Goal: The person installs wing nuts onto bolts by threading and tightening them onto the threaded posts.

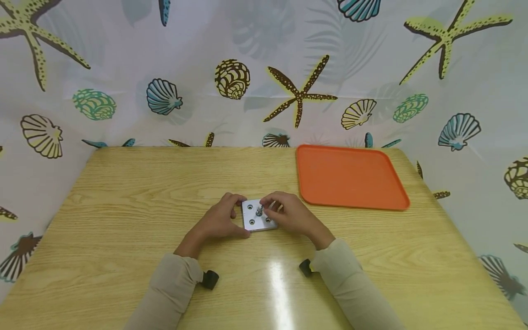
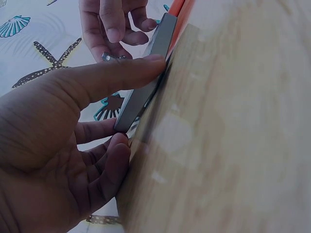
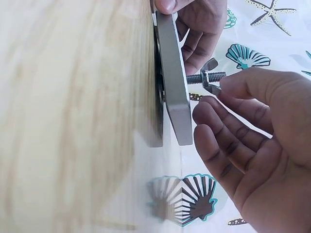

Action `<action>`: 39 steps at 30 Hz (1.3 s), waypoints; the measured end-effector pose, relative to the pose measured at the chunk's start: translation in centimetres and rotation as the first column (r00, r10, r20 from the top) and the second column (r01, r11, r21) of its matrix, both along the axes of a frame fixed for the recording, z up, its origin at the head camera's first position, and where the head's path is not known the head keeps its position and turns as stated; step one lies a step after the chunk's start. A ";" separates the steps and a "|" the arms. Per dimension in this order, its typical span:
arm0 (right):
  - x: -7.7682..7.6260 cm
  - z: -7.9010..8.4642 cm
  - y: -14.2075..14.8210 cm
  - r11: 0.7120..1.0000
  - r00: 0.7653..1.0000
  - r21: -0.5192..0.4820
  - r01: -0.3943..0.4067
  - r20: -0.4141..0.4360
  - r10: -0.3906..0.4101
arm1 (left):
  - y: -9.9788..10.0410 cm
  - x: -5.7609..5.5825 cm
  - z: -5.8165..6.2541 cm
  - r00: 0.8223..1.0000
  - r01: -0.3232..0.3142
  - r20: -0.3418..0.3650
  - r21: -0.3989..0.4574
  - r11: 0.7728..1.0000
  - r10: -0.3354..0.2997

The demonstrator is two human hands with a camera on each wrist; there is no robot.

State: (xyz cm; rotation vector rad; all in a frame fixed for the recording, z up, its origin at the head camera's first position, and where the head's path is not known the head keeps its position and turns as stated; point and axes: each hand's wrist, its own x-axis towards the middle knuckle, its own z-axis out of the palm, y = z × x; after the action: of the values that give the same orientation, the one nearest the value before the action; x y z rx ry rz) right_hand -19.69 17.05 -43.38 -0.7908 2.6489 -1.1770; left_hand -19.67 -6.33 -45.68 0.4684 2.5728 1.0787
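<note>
Head view — left fingers [image 1: 236, 198], spread, grip the plate [image 1: 260, 224] — right fingers [image 1: 272, 196], curled, pinch wing nut [image 1: 259, 211].

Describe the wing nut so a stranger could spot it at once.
On the wooden table, left of the orange tray in the head view, is a silvery plate between the left hand and right hand. A threaded bolt stands out from it. The wing nut is the small metal piece on that bolt, set apart by its two flared wings.
</note>
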 end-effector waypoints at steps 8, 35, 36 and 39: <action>0.0 0.0 0.0 1.000 1.000 -0.018 0.014 0.022 -0.014 | 0.0 0.0 0.0 1.000 0.002 0.001 -0.002 1.000 -0.002; 0.0 -0.5 0.1 1.000 1.000 -0.011 -0.005 0.010 0.005 | 0.1 0.1 -0.6 0.999 -0.035 0.019 0.017 0.999 0.034; 0.0 -0.4 0.0 1.000 1.000 -0.011 -0.002 0.009 0.002 | 0.1 0.1 -0.6 0.999 -0.035 0.017 0.019 0.999 0.035; 0.0 -0.3 0.0 1.000 1.000 -0.008 0.001 0.011 -0.001 | 0.1 0.1 -0.7 0.999 -0.040 0.017 0.018 0.999 0.039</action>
State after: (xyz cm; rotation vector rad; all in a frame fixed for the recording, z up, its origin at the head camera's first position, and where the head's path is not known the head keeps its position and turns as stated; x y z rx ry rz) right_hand -19.64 17.06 -43.72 -0.7824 2.6381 -1.1895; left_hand -19.60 -6.20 -46.34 0.4125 2.5697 1.1156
